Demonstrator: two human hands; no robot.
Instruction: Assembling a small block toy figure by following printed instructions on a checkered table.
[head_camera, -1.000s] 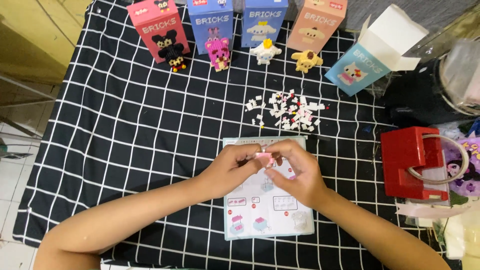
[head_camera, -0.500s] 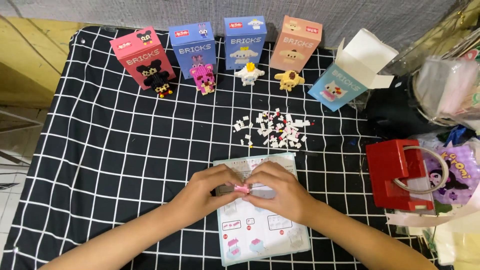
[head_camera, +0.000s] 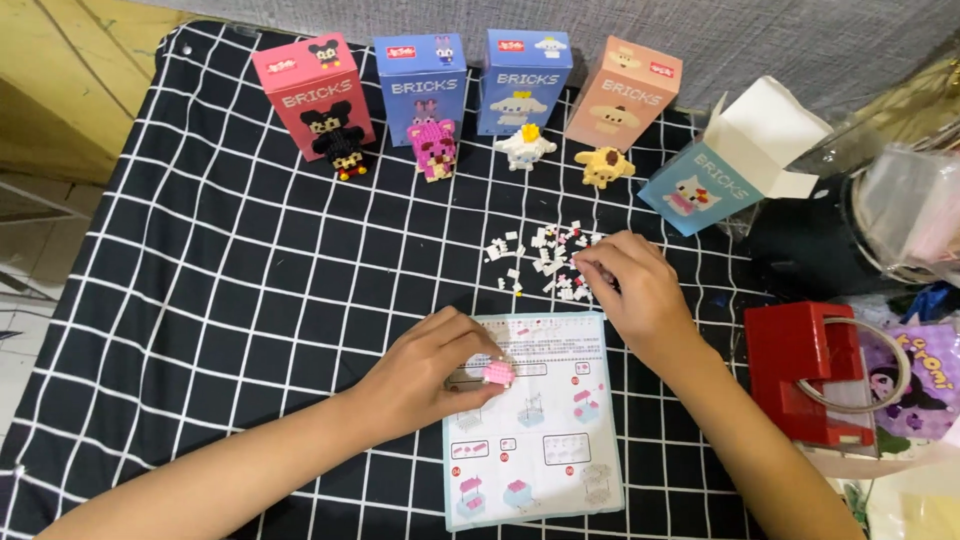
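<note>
Overhead, both your hands work at a black white-gridded cloth (head_camera: 200, 260), one gripping a small pink brick assembly, the other reaching into the loose bricks.

Largest first: four upright boxes (head_camera: 470, 85) line the far edge, each with a finished brick figure (head_camera: 432, 148) in front, and an opened blue box (head_camera: 720, 170) lies tilted to the right. Your instruction sheet (head_camera: 540, 450) lies under your left hand (head_camera: 430, 375), which is closed around the pink brick assembly (head_camera: 497, 374) just above the sheet. Your right hand (head_camera: 630, 285) rests fingers-down on the pile of white bricks (head_camera: 540, 255); whether it has pinched one you cannot tell. A sweeping wrist could scatter the pile, and a loose left grip could drop the assembly.
</note>
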